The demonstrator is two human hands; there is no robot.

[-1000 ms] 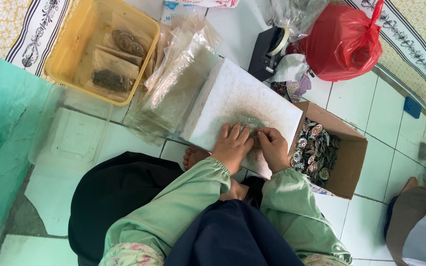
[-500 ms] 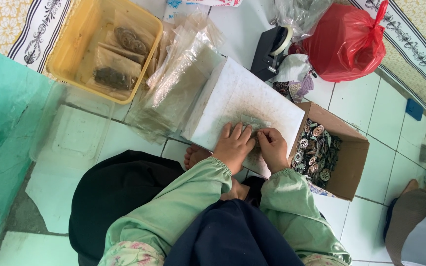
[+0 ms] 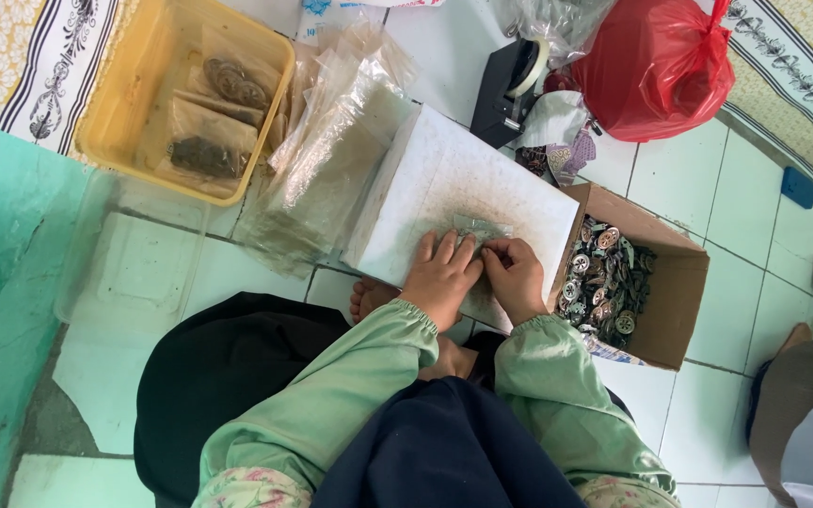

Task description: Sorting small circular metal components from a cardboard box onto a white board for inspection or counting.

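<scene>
My left hand (image 3: 439, 277) lies flat with fingers pressed on a small clear plastic bag (image 3: 478, 228) of dark round pieces, on top of a white box (image 3: 444, 169). My right hand (image 3: 515, 275) sits beside it, fingers curled at the bag's right edge and pinching it. Both sleeves are light green. A bare foot (image 3: 369, 296) shows under the box's near edge.
A cardboard box (image 3: 675, 282) of metal buttons stands right of my hands. A stack of clear bags (image 3: 322, 160) and a yellow tub (image 3: 119, 103) with filled bags lie at left. A tape dispenser (image 3: 510, 89) and red plastic bag (image 3: 656, 66) sit behind. Another person's knee (image 3: 802, 414) is at right.
Both hands stay on the small bag; the fingers shift only slightly. The view has drifted a little.
</scene>
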